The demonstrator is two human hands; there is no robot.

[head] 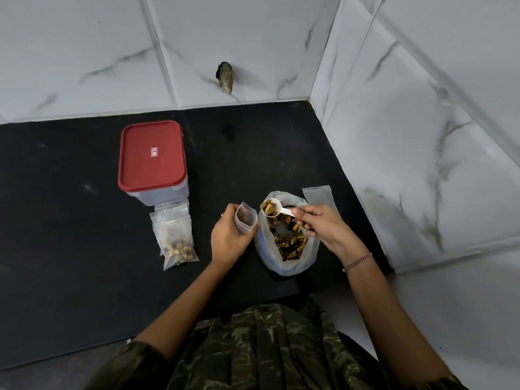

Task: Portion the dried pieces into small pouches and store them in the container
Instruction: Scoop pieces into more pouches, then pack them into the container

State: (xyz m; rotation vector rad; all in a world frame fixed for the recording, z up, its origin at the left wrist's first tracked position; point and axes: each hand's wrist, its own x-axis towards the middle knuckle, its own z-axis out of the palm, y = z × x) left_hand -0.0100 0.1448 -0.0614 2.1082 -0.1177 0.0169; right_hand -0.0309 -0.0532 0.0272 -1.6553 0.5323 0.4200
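A camouflage-patterned top (267,347) fills the near edge, and both bare forearms reach out from it over a black counter (70,235) with a dull, faintly smudged surface. A beaded bracelet (357,261) circles the right wrist. Near the counter's right end stands an open plastic bag (287,257), its mouth rolled down, holding brown and yellow dried pieces (289,242). The left hand (229,237), just left of the bag, curls its fingers round a small clear pouch (245,219) and holds it upright with its mouth open. The right hand (323,225) pinches the handle of a white scoop (274,208), heaped with pieces and held over the bag beside the pouch's mouth. Further left lie filled pouches (176,237) in a small overlapping stack, touching the near side of a clear container (153,159) closed with a red lid. An empty flat pouch (318,195) lies just beyond the bag. White marble-look tiles with grey veins (84,52) cover the far wall and the right wall, which meet in a corner at the counter's far right. A rough dark hole (225,77) breaks the far wall above the counter.
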